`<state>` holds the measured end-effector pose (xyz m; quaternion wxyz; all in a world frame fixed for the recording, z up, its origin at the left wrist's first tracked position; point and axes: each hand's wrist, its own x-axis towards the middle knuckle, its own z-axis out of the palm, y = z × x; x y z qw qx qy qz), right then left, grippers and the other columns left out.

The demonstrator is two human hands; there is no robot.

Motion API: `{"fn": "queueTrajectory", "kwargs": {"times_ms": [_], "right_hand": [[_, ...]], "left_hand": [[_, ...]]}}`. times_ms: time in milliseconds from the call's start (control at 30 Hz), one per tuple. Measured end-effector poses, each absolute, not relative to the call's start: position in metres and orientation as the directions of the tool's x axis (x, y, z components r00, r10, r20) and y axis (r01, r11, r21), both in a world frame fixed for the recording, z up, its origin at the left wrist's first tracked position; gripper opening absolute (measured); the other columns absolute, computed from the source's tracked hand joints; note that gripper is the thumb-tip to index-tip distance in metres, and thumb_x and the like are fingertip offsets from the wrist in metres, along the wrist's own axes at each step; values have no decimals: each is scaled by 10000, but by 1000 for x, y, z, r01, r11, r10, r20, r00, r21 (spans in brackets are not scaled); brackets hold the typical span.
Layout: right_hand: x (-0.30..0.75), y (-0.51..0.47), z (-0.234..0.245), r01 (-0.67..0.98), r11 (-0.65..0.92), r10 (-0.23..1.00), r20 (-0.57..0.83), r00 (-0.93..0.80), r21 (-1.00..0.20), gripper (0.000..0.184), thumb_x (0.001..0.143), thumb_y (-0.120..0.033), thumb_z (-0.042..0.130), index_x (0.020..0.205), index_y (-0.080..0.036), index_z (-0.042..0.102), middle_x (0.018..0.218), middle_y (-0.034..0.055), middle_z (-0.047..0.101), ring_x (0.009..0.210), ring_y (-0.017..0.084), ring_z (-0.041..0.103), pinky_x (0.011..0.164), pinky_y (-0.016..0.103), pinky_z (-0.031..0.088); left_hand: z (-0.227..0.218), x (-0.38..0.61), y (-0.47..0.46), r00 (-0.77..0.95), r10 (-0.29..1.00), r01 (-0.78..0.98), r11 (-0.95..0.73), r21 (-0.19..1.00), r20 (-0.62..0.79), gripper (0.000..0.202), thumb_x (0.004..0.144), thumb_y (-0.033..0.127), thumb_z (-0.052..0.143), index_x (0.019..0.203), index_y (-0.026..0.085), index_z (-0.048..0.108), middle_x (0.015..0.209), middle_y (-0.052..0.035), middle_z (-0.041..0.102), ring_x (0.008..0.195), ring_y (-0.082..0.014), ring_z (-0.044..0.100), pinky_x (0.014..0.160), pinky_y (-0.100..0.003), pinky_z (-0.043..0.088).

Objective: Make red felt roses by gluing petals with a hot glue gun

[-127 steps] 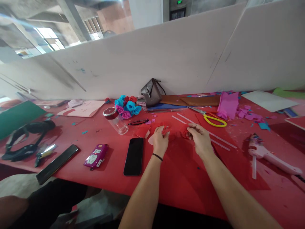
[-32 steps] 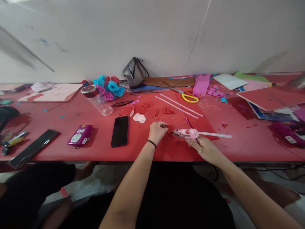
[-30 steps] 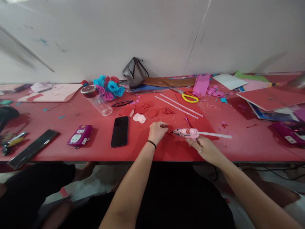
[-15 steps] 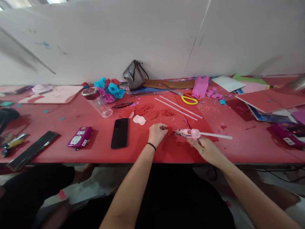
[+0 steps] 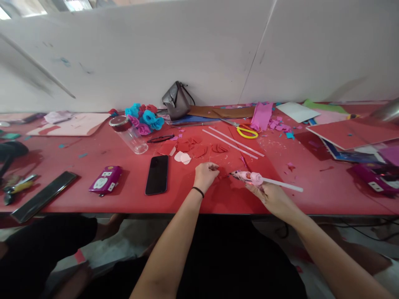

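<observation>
On the red bench (image 5: 311, 195) a black phone (image 5: 156, 174) lies near a purple power strip (image 5: 105, 179). Behind them a glass jar (image 5: 128, 134) lies beside paper flowers (image 5: 145, 117), glasses (image 5: 161, 138) and a brown bag (image 5: 176, 100) at the wall. Yellow scissors (image 5: 246, 131), two white sticks (image 5: 232, 142) and pink paper (image 5: 262, 116) lie farther right.

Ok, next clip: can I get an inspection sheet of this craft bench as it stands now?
Surface: red table, strewn with small paper scraps.
Job's things: pink glue gun, nozzle at a small red paper piece; red cut-outs lie behind.
Clutter: phone, glass jar, paper flowers, yellow scissors, grey bag, purple gadget.
Hands: left hand pinches the red paper piece; right hand grips the glue gun.
Cables: dark cable below the table edge at right.
Surroundings: white partition behind; another person's leg at lower left.
</observation>
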<state>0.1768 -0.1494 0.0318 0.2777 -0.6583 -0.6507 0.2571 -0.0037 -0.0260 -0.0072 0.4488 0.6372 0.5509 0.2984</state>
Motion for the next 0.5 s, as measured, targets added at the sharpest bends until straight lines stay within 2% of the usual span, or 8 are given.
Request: {"fn": "queueTrajectory", "kwargs": {"times_ms": [133,300,433,500], "right_hand": [[175,-150,33,700,53,998,51,-23,-713,384,889,-500,426,1034,-228,656,960,87,720,1056,289,622,992,445,427],[170,-150,31,748,-9,999,17,27,-664,420,901,-524,388,986,-213,658,873,95,717,911,294,659,901,446,484],[170,-146,24,714,63,998,32,-56,-698,419,898,-504,412,1081,-208,645,988,98,714,1026,288,631,949,445,455],[170,-145,23,704,58,998,32,-51,-708,405,886,-500,436,1055,-211,662,1011,97,714,1041,287,629,947,434,459]], "left_hand": [[-7,-3,-26,206,970,433,25,901,-126,186,672,59,654,831,131,715,797,-48,728,729,-113,651,723,-221,510],[-6,-2,-27,204,967,431,53,901,-154,187,676,57,649,833,135,714,786,-38,722,698,-104,640,685,-210,505],[-5,-3,-27,207,966,436,49,898,-153,188,673,55,650,832,134,713,783,-34,722,707,-105,640,701,-215,506],[-5,-3,-26,207,967,442,42,896,-147,188,669,55,654,829,131,714,778,-35,722,717,-108,642,714,-219,506]]}}
